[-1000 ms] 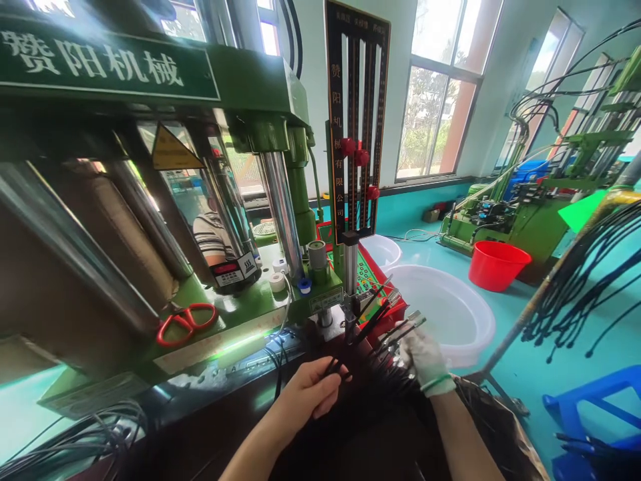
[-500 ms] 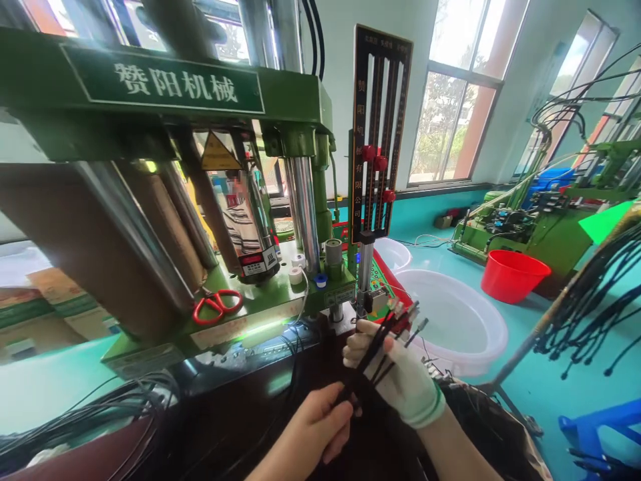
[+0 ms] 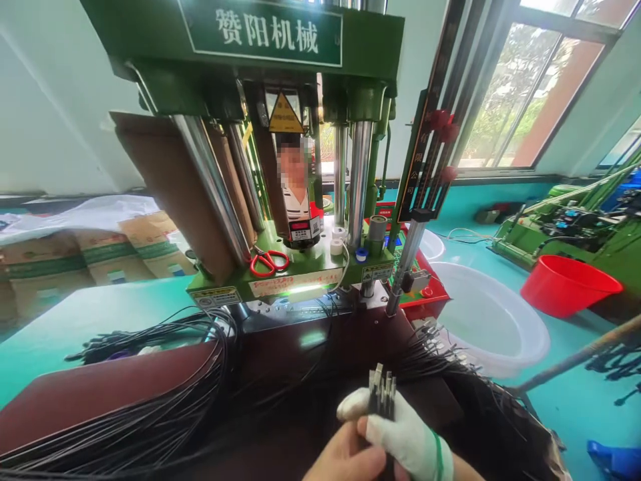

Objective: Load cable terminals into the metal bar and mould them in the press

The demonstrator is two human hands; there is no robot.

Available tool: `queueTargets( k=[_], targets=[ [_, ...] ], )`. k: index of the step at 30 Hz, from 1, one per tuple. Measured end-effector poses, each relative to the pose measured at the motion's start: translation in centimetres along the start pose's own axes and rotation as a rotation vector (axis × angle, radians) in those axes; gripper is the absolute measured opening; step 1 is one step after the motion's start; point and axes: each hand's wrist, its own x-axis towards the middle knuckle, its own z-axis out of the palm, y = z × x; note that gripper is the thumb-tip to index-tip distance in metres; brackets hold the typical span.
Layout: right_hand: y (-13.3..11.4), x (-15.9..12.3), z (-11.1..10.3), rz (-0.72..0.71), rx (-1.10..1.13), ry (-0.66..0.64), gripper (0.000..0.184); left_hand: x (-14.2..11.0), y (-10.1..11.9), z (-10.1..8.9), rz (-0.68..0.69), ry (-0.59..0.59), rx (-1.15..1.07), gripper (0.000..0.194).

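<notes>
We are holding the cables (image 3: 382,399) upright, near and right of centre, the fingers of our gloved right hand (image 3: 406,433) wrapping them, those of our left hand (image 3: 348,455) pinching them lower; other wires (image 3: 167,425) are lying left on the counter (image 3: 150,371)

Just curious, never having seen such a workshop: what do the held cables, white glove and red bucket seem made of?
Held cables: probably black rubber or plastic sheathing; their silvery, light-catching tips look like metal.
White glove: likely fabric, given its matte, soft look and green-banded cuff.
Red bucket: probably plastic, smooth and evenly coloured.
</notes>
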Motion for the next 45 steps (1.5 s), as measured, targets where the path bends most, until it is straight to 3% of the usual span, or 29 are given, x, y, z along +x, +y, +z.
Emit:
queueTargets(
  k=[2, 5, 8, 10, 13, 17, 20, 21, 23, 26, 27, 31, 34, 40, 45],
  targets=[
    [-0.6, 0.3, -0.5, -0.008, 0.098, 0.008, 0.037, 0.6, -0.5, 0.6, 0.034, 0.012, -0.051, 0.051],
    [-2.9, 0.7, -1.7, -0.169, 0.101, 0.038, 0.05, 1.7, -1.4, 1.3, 0.054, 0.052, 0.057, 0.053],
    [-5.8, 0.8, -2.4, -0.224, -0.413, -0.024, 0.045, 2.4, -2.0, 1.7, 0.013, 0.042, 0.155, 0.057],
    [-7.1, 0.6, -2.6, -0.13, -0.759, -0.159, 0.044, 2.8, -2.1, 2.1, -0.005, 0.024, 0.167, 0.058],
    [-7.7, 0.4, -2.6, -0.018, -1.004, -0.335, 0.055, 3.4, -2.1, 2.7, -0.052, 0.065, 0.108, 0.056],
    [-6.9, 0.0, -3.0, -0.065, -0.961, -0.386, 0.06, 4.1, -2.1, 3.5, -0.061, 0.108, 0.064, 0.056],
    [-5.7, 0.6, -3.7, -0.06, -0.627, -0.396, 0.05, 4.6, -1.7, 3.5, -0.067, 0.122, -0.008, 0.058],
    [-5.3, 1.2, -4.1, -0.063, -0.52, -0.378, 0.048, 4.8, -1.4, 3.3, -0.074, 0.151, -0.048, 0.058],
    [-4.4, 3.1, -5.0, -0.112, -0.598, -0.217, 0.045, 5.3, -0.7, 2.6, -0.051, 0.264, -0.124, 0.059],
    [-3.2, 7.7, -6.7, -0.177, -1.168, 0.204, 0.039, 5.8, 0.3, 1.3, 0.041, 0.444, -0.175, 0.059],
    [-2.8, 9.4, -7.1, -0.169, -1.271, 0.27, 0.04, 5.9, 0.5, 0.9, 0.056, 0.472, -0.185, 0.06],
    [-1.5, 14.4, -8.1, -0.077, -1.477, 0.276, 0.04, 5.8, 0.3, 0.3, 0.08, 0.481, -0.17, 0.058],
    [-1.1, 15.7, -8.0, 0.019, -1.575, 0.242, 0.03, 5.5, 0.0, 0.3, 0.09, 0.441, -0.146, 0.055],
    [-2.5, 13.3, -8.0, 0.208, -1.545, 0.09, 0.026, 5.3, -0.5, 0.0, 0.098, 0.411, -0.108, 0.053],
    [-4.2, 6.3, -8.2, 0.282, -1.342, 0.141, 0.01, 5.3, -0.7, -0.1, 0.071, 0.407, -0.022, 0.051]
  ],
)
